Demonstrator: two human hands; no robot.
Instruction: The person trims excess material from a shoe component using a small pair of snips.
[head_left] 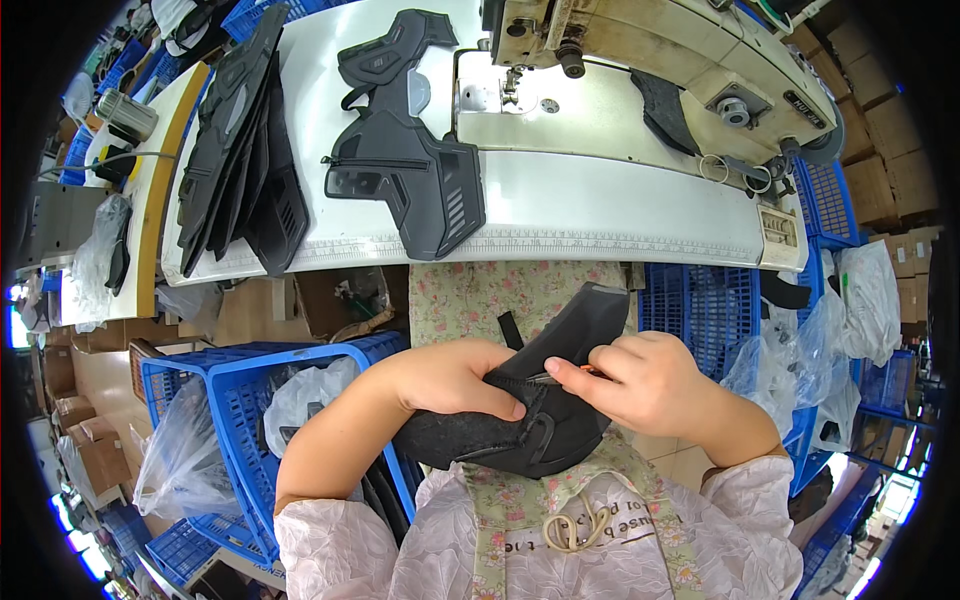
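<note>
I hold a black fabric shoe upper (560,335) over my lap, just below the table edge. My left hand (450,378) grips it from the left, thumb pressed along a seam. My right hand (645,380) pinches a small metal snipping tool with an orange part (570,375) against that seam; the tool is mostly hidden by my fingers. On the white sewing table (600,210) lies another black upper (410,160), with a stack of black uppers (245,150) at its left.
A beige sewing machine (660,50) stands at the table's back right. A blue plastic crate (240,380) with clear bags and black pieces sits at my left knee. More blue crates (700,300) and bags (860,290) stand at my right. Cardboard boxes (890,130) line the far right.
</note>
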